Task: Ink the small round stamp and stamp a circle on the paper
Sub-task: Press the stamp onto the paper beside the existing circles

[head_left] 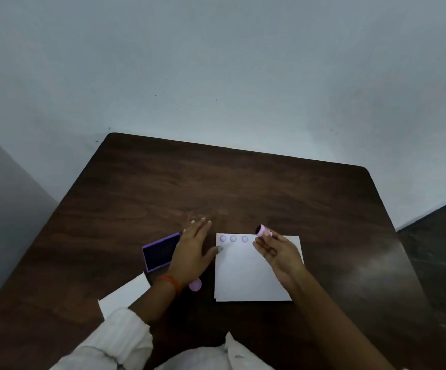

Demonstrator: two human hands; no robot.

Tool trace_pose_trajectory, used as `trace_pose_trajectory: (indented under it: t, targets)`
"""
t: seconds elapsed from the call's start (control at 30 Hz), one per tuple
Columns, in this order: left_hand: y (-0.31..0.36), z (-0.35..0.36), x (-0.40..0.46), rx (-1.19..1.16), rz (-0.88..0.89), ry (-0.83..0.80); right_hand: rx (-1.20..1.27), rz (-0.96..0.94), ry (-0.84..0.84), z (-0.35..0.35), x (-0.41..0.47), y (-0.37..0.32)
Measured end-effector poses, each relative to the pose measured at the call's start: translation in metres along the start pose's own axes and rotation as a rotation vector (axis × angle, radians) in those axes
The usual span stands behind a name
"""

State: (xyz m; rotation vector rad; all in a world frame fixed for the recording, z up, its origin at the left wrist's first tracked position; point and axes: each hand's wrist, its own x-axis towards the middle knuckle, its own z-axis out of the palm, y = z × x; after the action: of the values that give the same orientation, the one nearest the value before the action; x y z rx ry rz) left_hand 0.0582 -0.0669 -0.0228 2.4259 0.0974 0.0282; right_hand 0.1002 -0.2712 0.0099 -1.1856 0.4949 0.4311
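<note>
Right hand (275,253) pinching stamp (263,231) above paper (251,273); left hand (192,249) flat, empty.

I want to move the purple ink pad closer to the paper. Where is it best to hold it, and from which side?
Probably grip the ink pad across its two long raised edges, coming from above on its left side. It lies flat and open on the table, so fingers should stay off the dark inked middle. The left hand rests along its right edge, so that side is blocked.
</note>
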Motion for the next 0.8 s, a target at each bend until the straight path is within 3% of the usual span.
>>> trace_pose_trajectory:
  t: [0.07, 0.23, 0.8]
  targets:
    - [-0.003, -0.008, -0.012, -0.074, -0.058, 0.026, 0.171, 0.088, -0.041, -0.003, -0.012, 0.008]
    - [-0.021, -0.011, -0.054, -0.089, -0.185, -0.051, 0.329, 0.222, -0.079, -0.002, -0.035, 0.035]
    - [-0.023, 0.0, -0.078, -0.062, -0.181, -0.047, 0.31, 0.278, -0.107, -0.002, -0.041, 0.062]
